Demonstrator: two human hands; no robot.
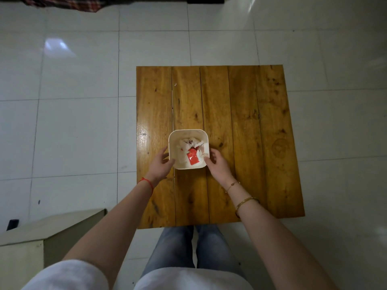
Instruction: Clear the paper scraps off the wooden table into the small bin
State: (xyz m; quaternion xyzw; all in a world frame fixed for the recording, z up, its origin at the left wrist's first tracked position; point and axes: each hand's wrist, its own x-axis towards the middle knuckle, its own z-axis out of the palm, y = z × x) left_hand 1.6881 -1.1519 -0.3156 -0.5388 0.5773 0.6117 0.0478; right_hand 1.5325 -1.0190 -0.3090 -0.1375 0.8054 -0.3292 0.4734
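Note:
A small white square bin (173, 141) stands on the wooden table (247, 132), near its left-middle. Inside it lie white paper scraps (189, 144) and a red wrapper (192, 158). My left hand (160, 164) cups the bin's left wall, and my right hand (217, 164) presses against its right wall, so both hands hold the bin between them. One tiny white fleck (175, 84) lies on the far left part of the tabletop.
The table stands on a glossy white tiled floor (73, 122). A beige box or cabinet corner (52, 229) sits at the lower left, beside my left arm. My knees in jeans (188, 245) are just below the table's near edge. Plaid fabric (62, 3) lies at the top left.

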